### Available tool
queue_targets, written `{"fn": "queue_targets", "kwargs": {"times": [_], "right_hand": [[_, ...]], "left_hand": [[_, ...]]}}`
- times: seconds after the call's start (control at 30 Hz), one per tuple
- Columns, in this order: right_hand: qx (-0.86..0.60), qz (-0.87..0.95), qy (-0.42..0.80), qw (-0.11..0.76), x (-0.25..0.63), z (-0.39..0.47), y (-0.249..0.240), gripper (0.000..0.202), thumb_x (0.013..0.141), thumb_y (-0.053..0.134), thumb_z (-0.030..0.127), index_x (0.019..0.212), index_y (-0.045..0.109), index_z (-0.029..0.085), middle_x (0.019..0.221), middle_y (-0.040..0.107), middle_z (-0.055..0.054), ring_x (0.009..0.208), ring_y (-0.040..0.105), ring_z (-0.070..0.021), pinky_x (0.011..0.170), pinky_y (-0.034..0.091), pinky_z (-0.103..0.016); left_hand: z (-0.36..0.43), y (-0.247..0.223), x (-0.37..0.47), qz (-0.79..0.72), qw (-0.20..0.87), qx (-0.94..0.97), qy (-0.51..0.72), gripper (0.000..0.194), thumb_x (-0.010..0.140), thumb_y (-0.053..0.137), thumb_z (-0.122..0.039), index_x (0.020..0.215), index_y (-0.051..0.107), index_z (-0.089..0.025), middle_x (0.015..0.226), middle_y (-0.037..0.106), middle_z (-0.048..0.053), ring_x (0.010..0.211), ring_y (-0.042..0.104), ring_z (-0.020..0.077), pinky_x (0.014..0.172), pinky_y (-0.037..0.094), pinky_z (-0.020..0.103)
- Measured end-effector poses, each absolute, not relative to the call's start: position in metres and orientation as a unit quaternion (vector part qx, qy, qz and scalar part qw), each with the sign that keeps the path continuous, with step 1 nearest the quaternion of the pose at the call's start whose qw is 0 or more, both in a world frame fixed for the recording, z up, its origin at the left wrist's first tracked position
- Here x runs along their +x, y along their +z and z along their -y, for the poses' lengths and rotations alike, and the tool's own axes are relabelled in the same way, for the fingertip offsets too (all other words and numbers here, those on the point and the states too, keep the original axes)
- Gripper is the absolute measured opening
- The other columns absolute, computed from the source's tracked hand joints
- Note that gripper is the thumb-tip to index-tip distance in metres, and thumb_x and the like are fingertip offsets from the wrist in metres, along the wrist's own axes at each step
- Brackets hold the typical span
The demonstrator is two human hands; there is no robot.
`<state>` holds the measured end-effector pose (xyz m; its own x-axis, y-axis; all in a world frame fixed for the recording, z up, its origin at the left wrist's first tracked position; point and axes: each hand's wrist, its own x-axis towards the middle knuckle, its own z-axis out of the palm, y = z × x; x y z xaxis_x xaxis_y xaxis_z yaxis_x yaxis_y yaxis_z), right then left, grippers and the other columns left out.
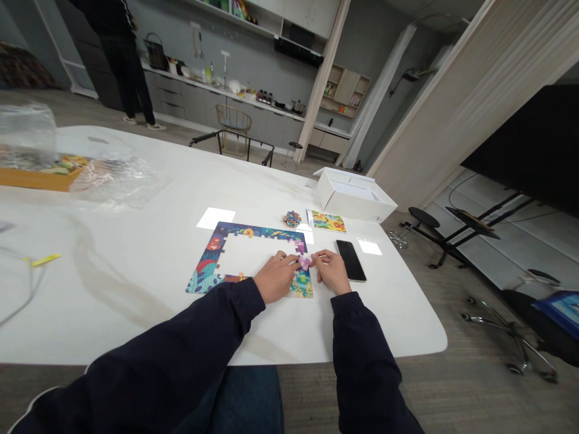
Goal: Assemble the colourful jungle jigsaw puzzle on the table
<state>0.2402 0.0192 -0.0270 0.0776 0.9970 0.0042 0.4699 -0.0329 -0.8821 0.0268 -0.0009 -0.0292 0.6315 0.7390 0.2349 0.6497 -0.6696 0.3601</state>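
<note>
At the far left, a crumpled clear plastic bag [113,175] is lying on the white oval table [136,265], beside a flat orange cardboard tray [36,178]. Nearer, the colourful jigsaw puzzle frame [212,265] is lying flat with its middle still unfilled. The person's left hand [275,278] is resting on the frame's right side, fingers curled and pressing down. Between both hands a small purple puzzle piece [304,262] is sitting at the frame's right edge; the right hand [332,270] is pinching it with closed fingertips. Just right, a black smartphone [350,260] is lying. Farther back a small heap of loose puzzle pieces [292,218], a picture card [326,221] and an open white box [355,196] are waiting. Another person [122,60] is standing by the kitchen counter [203,90].
</note>
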Motion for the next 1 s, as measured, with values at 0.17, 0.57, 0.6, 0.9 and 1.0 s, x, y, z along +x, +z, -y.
{"fn": "queue_targets", "kwargs": {"times": [0.17,0.57,0.6,0.9,1.0], "right_hand": [[-0.628,0.585,0.342,0.383,0.240,-0.019,-0.027,0.031,0.083,0.066,0.050,0.081,0.059,0.020,0.074,0.078,-0.006,0.032,0.048,-0.0092,0.037,0.039,-0.022],[-0.616,0.593,0.343,0.389,0.239,-0.017,-0.025,0.028,0.080,0.070,0.045,0.083,0.064,0.018,0.078,0.077,-0.006,0.034,0.050,-0.0084,0.038,0.041,-0.022],[-0.613,0.596,0.343,0.389,0.240,-0.018,-0.025,0.028,0.078,0.072,0.045,0.083,0.064,0.018,0.078,0.077,-0.006,0.035,0.051,-0.0085,0.039,0.041,-0.022],[-0.604,0.618,0.337,0.374,0.240,-0.019,-0.030,0.026,0.075,0.076,0.038,0.087,0.068,0.017,0.079,0.074,-0.004,0.038,0.054,-0.0089,0.041,0.042,-0.022],[-0.605,0.617,0.337,0.374,0.240,-0.018,-0.029,0.025,0.075,0.076,0.038,0.086,0.068,0.017,0.077,0.074,-0.004,0.038,0.054,-0.0089,0.041,0.042,-0.022]], "left_hand": [[0.002,-0.030,0.027,-0.394,0.116,0.895,0.175,0.052,0.090,0.048,-0.007,0.140,0.056,-0.018,0.145,0.059,0.009,0.120,0.050,0.0293,0.099,0.046,0.044],[0.006,-0.018,0.022,-0.432,0.077,0.884,0.159,0.041,0.089,0.050,-0.008,0.126,0.066,-0.017,0.131,0.062,0.016,0.114,0.050,0.0350,0.087,0.048,0.047],[0.006,-0.017,0.022,-0.434,0.077,0.884,0.158,0.042,0.088,0.050,-0.007,0.126,0.066,-0.017,0.132,0.062,0.016,0.114,0.050,0.0350,0.087,0.048,0.047],[0.005,-0.020,0.022,-0.437,0.097,0.879,0.163,0.048,0.091,0.049,-0.010,0.135,0.062,-0.023,0.143,0.060,0.010,0.117,0.051,0.0336,0.090,0.048,0.048],[0.005,-0.023,0.023,-0.437,0.099,0.878,0.170,0.046,0.093,0.052,-0.013,0.137,0.060,-0.026,0.142,0.060,0.011,0.119,0.051,0.0338,0.094,0.047,0.049]]}}
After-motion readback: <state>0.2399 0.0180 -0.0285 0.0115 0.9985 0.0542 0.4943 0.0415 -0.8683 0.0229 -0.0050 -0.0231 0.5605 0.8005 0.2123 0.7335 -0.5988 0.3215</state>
